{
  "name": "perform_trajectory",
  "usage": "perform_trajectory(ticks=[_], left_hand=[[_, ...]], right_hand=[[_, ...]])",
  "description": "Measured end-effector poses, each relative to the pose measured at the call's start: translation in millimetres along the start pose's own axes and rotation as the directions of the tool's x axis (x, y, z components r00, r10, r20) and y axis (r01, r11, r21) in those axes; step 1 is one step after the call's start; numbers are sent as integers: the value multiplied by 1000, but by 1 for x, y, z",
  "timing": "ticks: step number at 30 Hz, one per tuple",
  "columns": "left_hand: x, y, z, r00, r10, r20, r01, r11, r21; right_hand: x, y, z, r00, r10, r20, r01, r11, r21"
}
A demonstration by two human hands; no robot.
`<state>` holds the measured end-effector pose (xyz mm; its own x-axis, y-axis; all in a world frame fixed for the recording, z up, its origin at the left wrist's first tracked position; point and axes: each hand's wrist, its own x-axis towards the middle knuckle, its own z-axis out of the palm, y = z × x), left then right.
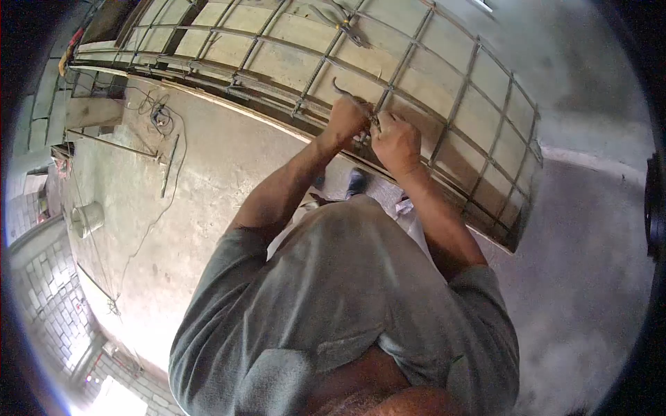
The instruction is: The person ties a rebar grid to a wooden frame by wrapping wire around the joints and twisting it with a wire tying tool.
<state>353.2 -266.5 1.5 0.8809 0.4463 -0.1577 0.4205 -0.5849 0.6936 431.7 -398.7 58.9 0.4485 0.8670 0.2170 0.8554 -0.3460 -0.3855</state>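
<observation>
Both my hands meet over the near edge of a steel bar grid (416,43), close to a bar crossing. My left hand (347,119) is closed, with its fingers against the bars; what sits inside it is hidden. Beside it, my right hand (397,144) is closed too, its thumb and fingers pinched at the end of a thin, dark, curved metal rod (340,88). The rod's hooked far end sticks out past my left hand. Small whitish bits (361,140) show below the fingers. Farther up the grid lie pliers (345,26) with dark and yellow handles.
The grid lies over pale boards (295,31) with a wooden edge board (229,102) on my side. My shoe (356,182) stands close below that edge. On the floor at left are a cable (161,119), a bar (169,166) and a whitish bucket (87,219).
</observation>
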Motion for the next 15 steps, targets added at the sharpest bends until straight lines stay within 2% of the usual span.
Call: perform_trajectory(ticks=[1, 2, 3, 4, 6, 8, 10, 11, 13, 14, 15], left_hand=[[-4, 3, -3, 978, -186, 96, 208, 912, -355], [-11, 3, -5, 913, -320, 254, 407, 658, -634], [-12, -14, -9, 913, -229, 338, 404, 625, -668], [-21, -20, -20, 912, -231, 340, 407, 623, -668], [-30, -31, -52, 964, -236, 120, 246, 634, -733], [-36, -54, -77, 963, -259, 81, 232, 634, -738], [-51, -57, -97, 957, -287, 36, 230, 680, -696], [-59, -58, -103, 951, -310, -11, 230, 728, -645], [-72, -64, -101, 951, -308, -37, 217, 747, -628], [-77, -70, -100, 951, -302, -62, 204, 768, -607], [-83, -76, -100, 960, -281, -23, 221, 801, -557]], right_hand=[[4, 6, 2, 1000, 9, 18, -9, 1000, 8], [4, 13, 7, 999, 19, 43, -20, 1000, 18], [4, 31, 20, 997, 63, 46, -60, 996, -69], [6, 40, 24, 997, 65, 49, -62, 996, -69], [14, 53, 28, 997, 47, 61, -48, 999, 19], [16, 48, 29, 992, 64, 110, -61, 998, -32], [15, 54, 43, 992, -119, 43, 118, 993, 24], [13, 58, 48, 991, -123, 45, 122, 992, 23], [8, 61, 53, 964, -238, 123, 244, 969, -40], [4, 62, 56, 962, -242, 128, 249, 968, -39], [-1, 61, 56, 945, -276, 177, 281, 960, -8]])
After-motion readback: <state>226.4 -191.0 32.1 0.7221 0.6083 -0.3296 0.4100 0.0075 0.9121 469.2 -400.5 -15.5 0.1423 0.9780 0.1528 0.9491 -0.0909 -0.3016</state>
